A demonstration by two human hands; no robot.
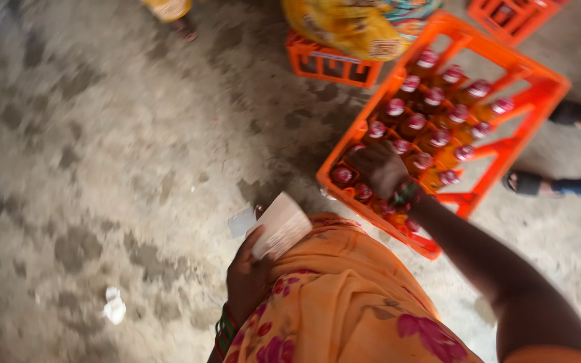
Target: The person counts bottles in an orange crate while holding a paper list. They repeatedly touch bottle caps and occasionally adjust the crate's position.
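A stained concrete floor (102,134) filled the left and centre of the frame. An orange plastic crate (536,81) lay right of centre, its cells packed with red-capped bottles (438,138). A yellow printed sack (358,27) sat at the top edge over a second orange crate (331,65), and a third crate (512,17) showed in the upper right corner. Orange flowered cloth (344,302) covered the lower centre. The right hand (379,168) reached into the near corner of the big crate, fingers curled down around a bottle top. The left hand (247,275), lower centre, gripped a small stack of white paper labels (280,225). A crumpled white scrap (113,306) lay lower left.
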